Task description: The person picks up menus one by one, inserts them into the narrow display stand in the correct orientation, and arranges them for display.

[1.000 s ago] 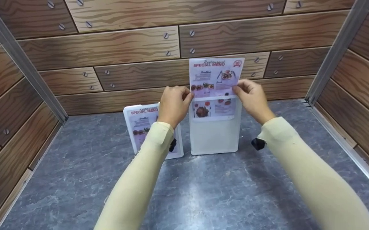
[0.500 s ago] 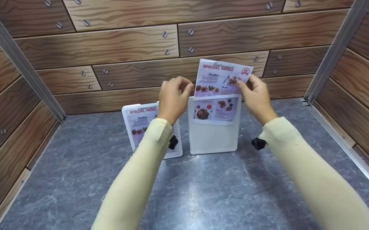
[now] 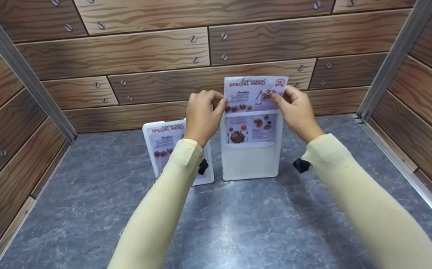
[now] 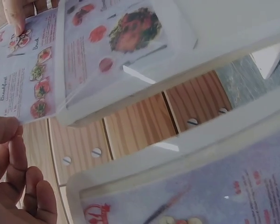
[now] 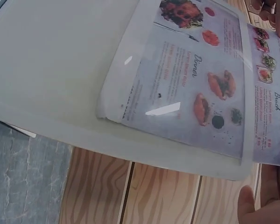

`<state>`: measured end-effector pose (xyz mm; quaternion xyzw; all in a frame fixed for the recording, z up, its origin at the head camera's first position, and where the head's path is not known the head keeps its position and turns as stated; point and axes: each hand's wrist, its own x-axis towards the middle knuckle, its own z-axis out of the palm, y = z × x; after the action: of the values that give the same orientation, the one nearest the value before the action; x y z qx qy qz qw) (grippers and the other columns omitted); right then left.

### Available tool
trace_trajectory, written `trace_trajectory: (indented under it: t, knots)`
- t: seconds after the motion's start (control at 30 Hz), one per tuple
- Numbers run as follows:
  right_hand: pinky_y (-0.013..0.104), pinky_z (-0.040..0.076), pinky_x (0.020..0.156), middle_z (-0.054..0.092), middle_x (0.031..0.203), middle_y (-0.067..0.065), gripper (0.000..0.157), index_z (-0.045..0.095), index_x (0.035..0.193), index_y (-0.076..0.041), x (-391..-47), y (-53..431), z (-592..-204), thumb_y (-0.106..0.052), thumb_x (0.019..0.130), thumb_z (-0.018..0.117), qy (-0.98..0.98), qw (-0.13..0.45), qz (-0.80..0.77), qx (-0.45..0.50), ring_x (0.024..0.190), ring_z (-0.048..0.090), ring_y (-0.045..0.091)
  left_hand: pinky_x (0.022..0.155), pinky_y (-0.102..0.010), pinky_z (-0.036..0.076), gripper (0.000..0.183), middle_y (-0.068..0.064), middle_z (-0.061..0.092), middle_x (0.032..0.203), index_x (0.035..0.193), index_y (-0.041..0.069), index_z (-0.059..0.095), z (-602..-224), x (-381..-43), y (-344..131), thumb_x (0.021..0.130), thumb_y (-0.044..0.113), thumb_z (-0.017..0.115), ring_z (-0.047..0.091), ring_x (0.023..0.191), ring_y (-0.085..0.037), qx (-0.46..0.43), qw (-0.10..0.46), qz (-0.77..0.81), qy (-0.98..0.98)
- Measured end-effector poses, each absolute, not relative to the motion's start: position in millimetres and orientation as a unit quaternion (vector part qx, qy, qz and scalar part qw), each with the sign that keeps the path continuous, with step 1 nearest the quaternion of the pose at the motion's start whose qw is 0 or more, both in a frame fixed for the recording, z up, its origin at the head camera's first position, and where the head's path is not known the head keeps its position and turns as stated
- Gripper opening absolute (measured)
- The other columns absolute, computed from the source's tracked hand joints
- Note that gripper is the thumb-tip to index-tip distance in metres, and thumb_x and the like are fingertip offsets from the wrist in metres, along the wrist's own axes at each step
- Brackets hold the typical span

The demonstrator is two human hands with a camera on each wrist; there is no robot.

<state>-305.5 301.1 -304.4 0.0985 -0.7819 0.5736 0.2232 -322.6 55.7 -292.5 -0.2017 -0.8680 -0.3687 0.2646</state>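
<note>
A printed menu sheet [image 3: 251, 95] stands with its lower half inside a clear-fronted white menu holder [image 3: 250, 162], its upper half rising above the holder's top edge. My right hand [image 3: 296, 112] pinches the sheet's right side, thumb in front and fingers behind. At the sheet's left edge, the thumb and forefinger of my left hand [image 3: 204, 116] pinch it, as the left wrist view shows up close. Through the clear front, the sheet's lower edge [image 5: 114, 109] appears partway down the holder in the right wrist view.
A second white holder [image 3: 210, 175] with a like menu [image 3: 163, 140] fully inside stands to the left, partly behind my left forearm. Wood-patterned panels [image 3: 144, 87] rise behind and at both sides of the grey marbled table [image 3: 100, 209].
The sheet tilted to the right, then came back upright, and it now sits slightly lower in the holder. My right hand gripped it higher up; my left hand rose a little.
</note>
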Motion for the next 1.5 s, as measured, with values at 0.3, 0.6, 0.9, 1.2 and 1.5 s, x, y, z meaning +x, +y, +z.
trace_trajectory:
  t: [0.3, 0.6, 0.9, 1.2, 1.5]
  knots:
    - [0.019, 0.052, 0.089, 0.063, 0.115, 0.013, 0.026, 0.067, 0.120, 0.010, -309.7, 303.3, -323.9, -0.009, 0.103, 0.063, -0.808, 0.214, 0.542, 0.089, 0.097, 0.062, 0.007, 0.089, -0.038, 0.042, 0.018, -0.002, 0.065, 0.090, 0.095, 0.011, 0.076, -301.2, -323.8, 50.9, 0.100, 0.025, 0.066, 0.051, 0.094, -0.024, -0.234, 0.235, -0.280, -0.901]
    - [0.021, 0.050, 0.091, 0.063, 0.114, 0.010, 0.025, 0.068, 0.118, 0.009, -307.4, 303.4, -319.6, -0.011, 0.103, 0.063, -0.813, 0.212, 0.533, 0.098, 0.100, 0.060, 0.010, 0.088, -0.036, 0.043, 0.019, -0.003, 0.063, 0.093, 0.104, 0.010, 0.070, -299.4, -325.1, 54.1, 0.103, 0.028, 0.065, 0.050, 0.099, -0.023, -0.215, 0.233, -0.347, -0.882]
    - [0.019, 0.050, 0.085, 0.065, 0.097, 0.007, 0.019, 0.065, 0.106, 0.011, -305.2, 304.5, -313.3, -0.008, 0.103, 0.062, -0.778, 0.267, 0.559, 0.104, 0.087, 0.061, 0.007, 0.088, -0.037, 0.041, 0.017, -0.002, 0.061, 0.088, 0.097, 0.010, 0.070, -301.3, -326.4, 54.3, 0.102, 0.026, 0.068, 0.050, 0.097, -0.022, -0.213, 0.244, -0.367, -0.872]
    - [0.018, 0.050, 0.087, 0.062, 0.104, 0.007, 0.017, 0.066, 0.103, 0.010, -308.0, 306.5, -330.5, -0.006, 0.101, 0.064, -0.800, 0.267, 0.529, 0.096, 0.095, 0.059, 0.007, 0.092, -0.040, 0.040, 0.017, -0.002, 0.061, 0.087, 0.090, 0.010, 0.070, -312.2, -324.4, 50.5, 0.100, 0.024, 0.067, 0.051, 0.097, -0.026, -0.230, 0.253, -0.308, -0.888]
    - [0.019, 0.049, 0.087, 0.063, 0.107, 0.009, 0.021, 0.066, 0.109, 0.009, -306.2, 307.5, -330.1, -0.011, 0.103, 0.063, -0.804, 0.266, 0.524, 0.091, 0.095, 0.058, 0.009, 0.102, -0.039, 0.039, 0.021, -0.001, 0.068, 0.099, 0.102, 0.012, 0.073, -312.1, -324.0, 52.8, 0.104, 0.029, 0.063, 0.054, 0.111, -0.025, -0.223, 0.265, -0.302, -0.888]
